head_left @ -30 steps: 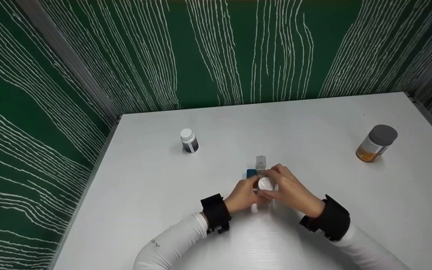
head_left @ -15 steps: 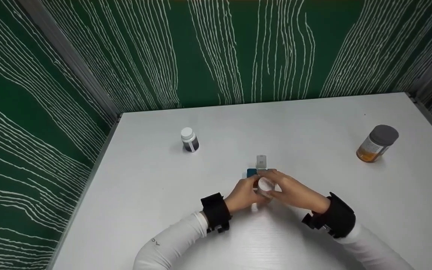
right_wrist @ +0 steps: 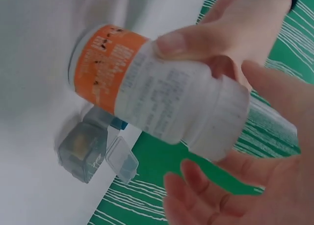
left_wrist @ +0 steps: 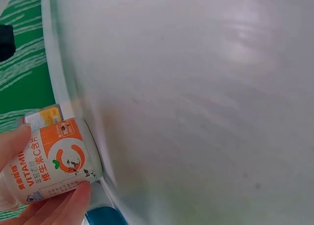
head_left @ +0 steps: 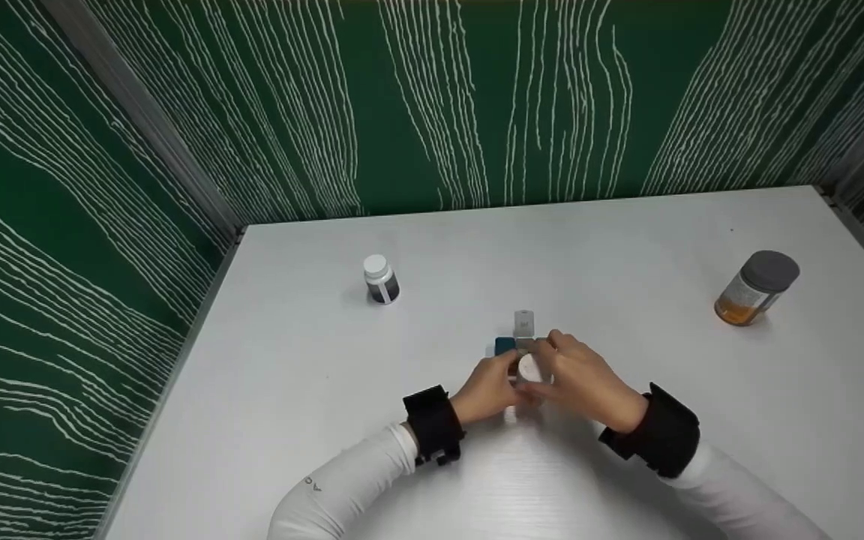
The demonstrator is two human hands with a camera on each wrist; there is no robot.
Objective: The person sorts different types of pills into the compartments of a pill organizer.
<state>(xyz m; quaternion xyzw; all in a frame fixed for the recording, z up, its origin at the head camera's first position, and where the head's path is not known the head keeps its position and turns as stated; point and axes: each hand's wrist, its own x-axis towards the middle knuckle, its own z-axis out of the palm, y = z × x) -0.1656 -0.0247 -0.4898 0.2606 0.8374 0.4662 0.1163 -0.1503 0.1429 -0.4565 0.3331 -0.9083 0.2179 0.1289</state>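
Note:
My left hand (head_left: 486, 390) grips a white vitamin C bottle (left_wrist: 64, 159) with an orange label round its body. The bottle is tilted, its white cap (right_wrist: 221, 118) towards my right hand (head_left: 586, 379). In the right wrist view, thumb and forefinger of that hand pinch at opposite sides of the cap, while the other fingers curl loosely below. Just beyond the bottle sits a small clear pill box (right_wrist: 83, 151) with one clear lid (head_left: 523, 323) flipped up and a blue lid (head_left: 505, 346) beside it. Something pale yellow shows inside the box. My hands hide part of it in the head view.
A small white-capped bottle (head_left: 381, 280) with a dark label stands at the back left of the white table (head_left: 289, 337). Towards the right edge is an amber jar (head_left: 756, 289) with a grey lid. Green walls with white lines (head_left: 417, 105) rise behind.
My right hand has turned about the cap, flattening over it half a second ago and now arched again as at first. The left hand keeps its grip on the bottle.

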